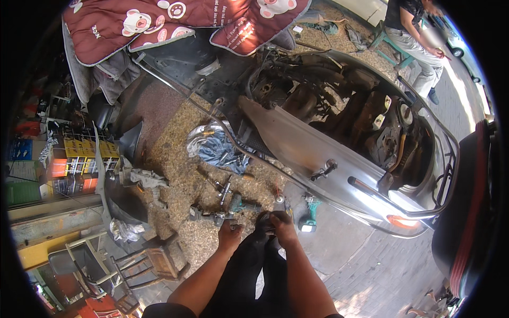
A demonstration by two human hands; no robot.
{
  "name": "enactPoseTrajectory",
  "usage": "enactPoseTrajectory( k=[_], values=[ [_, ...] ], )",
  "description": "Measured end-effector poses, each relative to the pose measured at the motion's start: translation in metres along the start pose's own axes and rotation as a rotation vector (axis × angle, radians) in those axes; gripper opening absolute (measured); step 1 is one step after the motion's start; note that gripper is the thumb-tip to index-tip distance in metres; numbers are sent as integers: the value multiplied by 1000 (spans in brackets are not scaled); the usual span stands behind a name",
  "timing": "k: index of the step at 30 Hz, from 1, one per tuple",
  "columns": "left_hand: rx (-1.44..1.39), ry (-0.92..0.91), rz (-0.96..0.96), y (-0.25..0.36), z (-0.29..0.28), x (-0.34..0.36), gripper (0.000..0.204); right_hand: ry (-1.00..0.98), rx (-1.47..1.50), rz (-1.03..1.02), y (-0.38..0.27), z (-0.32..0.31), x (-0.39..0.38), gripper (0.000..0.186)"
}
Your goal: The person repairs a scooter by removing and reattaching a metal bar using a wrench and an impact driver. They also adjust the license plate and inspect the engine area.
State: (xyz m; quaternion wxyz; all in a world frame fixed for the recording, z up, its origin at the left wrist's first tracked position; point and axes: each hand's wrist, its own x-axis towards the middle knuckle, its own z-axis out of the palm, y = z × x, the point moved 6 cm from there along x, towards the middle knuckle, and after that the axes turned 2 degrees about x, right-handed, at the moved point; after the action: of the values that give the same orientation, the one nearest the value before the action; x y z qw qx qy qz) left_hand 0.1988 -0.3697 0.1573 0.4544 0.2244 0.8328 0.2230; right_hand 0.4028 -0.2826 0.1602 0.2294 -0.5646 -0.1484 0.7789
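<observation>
My left hand [230, 234] is closed, its fingers curled above my left leg; whatever it may hold is too small to make out. Close by on its right, my right hand [282, 227] is closed at my knee, against something dark that I cannot tell from the dark trousers. Just beyond my left hand lie a green cordless power tool [241, 205] and a metal socket tool [226, 190]. Another green cordless power tool [309, 214] rests on the ground to the right of my right hand. Ahead stands a partly stripped scooter [313, 140] with its silver side panel toward me.
A blue-grey cloth [217, 144] with metal tools lies on the speckled ground. A wooden chair [159, 263] and stacked boxes [87, 153] are at left. A red quilted cover [175, 24] hangs over the scooter's front. Another person [419, 42] sits on a green stool [389, 47] at far right.
</observation>
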Motion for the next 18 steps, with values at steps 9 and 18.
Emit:
enactPoseTrajectory(
  k=[9,18],
  values=[
    [-366,-145,9,54,0,-14,24,16,-42,-30,-26,32,20,31],
    [-71,-235,78,85,-42,101,26,224,19,-178,-43,80,123,44]
  ],
)
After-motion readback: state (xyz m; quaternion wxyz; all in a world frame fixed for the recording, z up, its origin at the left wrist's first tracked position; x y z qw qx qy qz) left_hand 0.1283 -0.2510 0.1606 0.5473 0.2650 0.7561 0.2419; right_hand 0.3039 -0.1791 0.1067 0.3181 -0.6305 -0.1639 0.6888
